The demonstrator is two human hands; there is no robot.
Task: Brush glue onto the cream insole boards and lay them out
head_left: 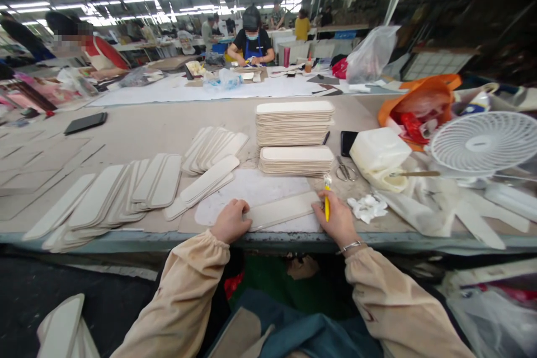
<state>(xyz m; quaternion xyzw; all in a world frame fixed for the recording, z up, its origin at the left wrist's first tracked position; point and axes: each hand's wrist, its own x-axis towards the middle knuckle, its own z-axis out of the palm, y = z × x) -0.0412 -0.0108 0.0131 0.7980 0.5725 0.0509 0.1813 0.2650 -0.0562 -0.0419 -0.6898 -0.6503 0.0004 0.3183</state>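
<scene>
A pale rectangular strip [283,210] lies on the white sheet [255,182] at the table's front edge. My left hand [232,221] is closed at the strip's left end, its fingers curled on the edge. At the right end, my right hand [337,217] holds a yellow-handled brush [327,207] upright, white stuff on its tip, while touching the strip. Two neat stacks of rounded pale panels [296,161] rise just beyond the sheet. Fanned panels [98,196] spread out to the left.
Right of the stacks are scissors [346,170], a black phone [348,142], a white container [380,151], crumpled white scraps [368,208] and a white fan [482,144]. An orange bag [419,100] sits behind. Across the table a person [251,39] works.
</scene>
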